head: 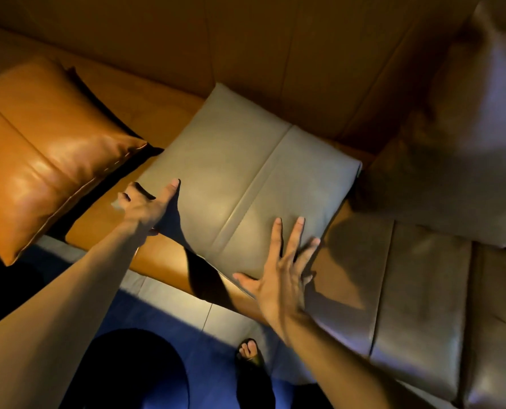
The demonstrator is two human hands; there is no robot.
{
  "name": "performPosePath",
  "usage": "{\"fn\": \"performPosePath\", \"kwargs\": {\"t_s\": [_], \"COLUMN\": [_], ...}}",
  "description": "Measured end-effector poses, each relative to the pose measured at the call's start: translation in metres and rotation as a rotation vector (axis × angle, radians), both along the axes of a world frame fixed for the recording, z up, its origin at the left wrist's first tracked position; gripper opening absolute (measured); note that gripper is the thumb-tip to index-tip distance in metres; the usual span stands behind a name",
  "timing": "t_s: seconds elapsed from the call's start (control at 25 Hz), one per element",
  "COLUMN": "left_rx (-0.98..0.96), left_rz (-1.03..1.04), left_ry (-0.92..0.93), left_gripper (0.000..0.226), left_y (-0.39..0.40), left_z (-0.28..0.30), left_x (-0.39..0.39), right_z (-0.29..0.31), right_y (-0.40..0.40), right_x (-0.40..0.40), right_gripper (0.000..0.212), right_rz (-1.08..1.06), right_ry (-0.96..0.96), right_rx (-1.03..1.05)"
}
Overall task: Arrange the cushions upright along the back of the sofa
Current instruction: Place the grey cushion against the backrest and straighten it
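A grey leather cushion (246, 178) with a centre seam leans tilted against the sofa back (246, 54), its lower edge on the orange seat (154, 252). My left hand (148, 205) grips its left edge, thumb on the front face. Fingers spread, my right hand (281, 278) lies flat on the cushion's lower right corner. An orange leather cushion (48, 154) lies slanted at the left. A darker grey cushion (452, 149) stands blurred at the right.
The sofa's right part has grey-brown seat pads (417, 290). Below the front edge lie pale floor tiles (169, 302) in blue light. My sandalled foot (249, 352) stands close to the sofa front.
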State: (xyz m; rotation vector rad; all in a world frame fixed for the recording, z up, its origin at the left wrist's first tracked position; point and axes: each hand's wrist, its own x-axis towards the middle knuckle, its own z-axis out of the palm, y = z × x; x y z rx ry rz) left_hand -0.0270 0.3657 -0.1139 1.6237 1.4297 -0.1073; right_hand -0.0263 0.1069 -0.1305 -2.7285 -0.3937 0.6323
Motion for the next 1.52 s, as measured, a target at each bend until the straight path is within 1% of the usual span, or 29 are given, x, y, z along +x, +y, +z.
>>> {"fn": "performPosePath", "kwargs": {"t_s": [0.12, 0.24, 0.28, 0.32, 0.4, 0.44, 0.56, 0.64, 0.72, 0.8, 0.92, 1.0, 1.08, 1.16, 1.2, 1.24, 1.28, 1.32, 1.36, 1.4, 1.44, 1.48, 1.52], "left_rx": [0.01, 0.004, 0.034, 0.105, 0.289, 0.338, 0.44, 0.547, 0.643, 0.702, 0.713, 0.764, 0.811, 0.825, 0.815, 0.805, 0.796, 0.785, 0.776, 0.774, 0.784, 0.805, 0.829], "left_rz": [-0.106, -0.077, -0.063, -0.072, -0.149, -0.181, -0.273, -0.362, -0.34, -0.324, -0.391, -0.48, -0.552, -0.647, -0.724, -0.829, -0.946, -1.06, -1.147, -1.19, -1.19, -1.165, -1.144], "left_ry": [0.0, -0.02, -0.022, 0.004, 0.134, 0.186, 0.237, 0.284, 0.322, 0.328, 0.285, 0.275, 0.185, -0.003, -0.09, -0.136, -0.131, -0.083, -0.013, 0.049, 0.081, 0.089, 0.097], "left_gripper": [0.115, 0.129, 0.127, 0.121, 0.101, 0.097, 0.109, 0.1, 0.092, 0.088, 0.071, 0.067, 0.07, 0.074, 0.08, 0.089, 0.101, 0.112, 0.12, 0.123, 0.123, 0.12, 0.115], "left_y": [0.011, 0.011, 0.009, 0.008, 0.013, 0.016, 0.033, 0.035, 0.031, 0.032, 0.031, 0.024, 0.019, 0.017, 0.017, 0.017, 0.017, 0.017, 0.018, 0.021, 0.022, 0.024, 0.024], "left_z": [-0.001, 0.002, 0.005, 0.011, 0.028, 0.043, 0.088, 0.123, 0.156, 0.181, 0.191, 0.186, 0.174, 0.17, 0.172, 0.175, 0.179, 0.181, 0.181, 0.181, 0.181, 0.183, 0.185], "left_x": [0.004, 0.008, 0.009, 0.013, 0.022, 0.027, 0.046, 0.058, 0.069, 0.077, 0.087, 0.085, 0.079, 0.07, 0.066, 0.063, 0.063, 0.063, 0.065, 0.068, 0.07, 0.072, 0.074], "right_z": [-0.003, 0.007, 0.014, 0.023, 0.045, 0.057, 0.104, 0.141, 0.179, 0.208, 0.225, 0.219, 0.207, 0.202, 0.205, 0.21, 0.218, 0.224, 0.23, 0.234, 0.235, 0.233, 0.229], "right_y": [0.002, 0.002, 0.0, -0.002, -0.007, -0.008, -0.008, -0.001, 0.007, 0.012, 0.01, 0.006, 0.004, 0.005, 0.007, 0.008, 0.011, 0.013, 0.017, 0.023, 0.029, 0.039, 0.048], "right_x": [-0.013, -0.009, -0.004, 0.002, 0.02, 0.031, 0.061, 0.082, 0.107, 0.137, 0.176, 0.187, 0.194, 0.199, 0.201, 0.202, 0.201, 0.198, 0.19, 0.179, 0.166, 0.155, 0.145], "right_gripper": [0.133, 0.117, 0.111, 0.104, 0.093, 0.088, 0.076, 0.068, 0.063, 0.06, 0.058, 0.057, 0.057, 0.059, 0.06, 0.061, 0.059, 0.056, 0.053, 0.053, 0.059, 0.073, 0.089], "right_rz": [-0.07, -0.069, -0.063, -0.059, -0.045, -0.043, -0.065, -0.059, -0.002, 0.056, 0.074, 0.091, 0.111, 0.101, 0.09, 0.078, 0.071, 0.08, 0.118, 0.184, 0.262, 0.342, 0.397], "right_ry": [0.013, 0.037, 0.036, 0.031, 0.021, 0.017, -0.019, -0.034, -0.03, 0.016, 0.188, 0.23, 0.224, 0.212, 0.198, 0.153, 0.061, -0.084, -0.253, -0.38, -0.409, -0.346, -0.237], "right_rx": [0.032, 0.099, 0.119, 0.134, 0.14, 0.14, 0.157, 0.164, 0.157, 0.153, 0.175, 0.175, 0.181, 0.165, 0.141, 0.102, 0.049, -0.015, -0.063, -0.074, -0.062, -0.055, -0.096]}}
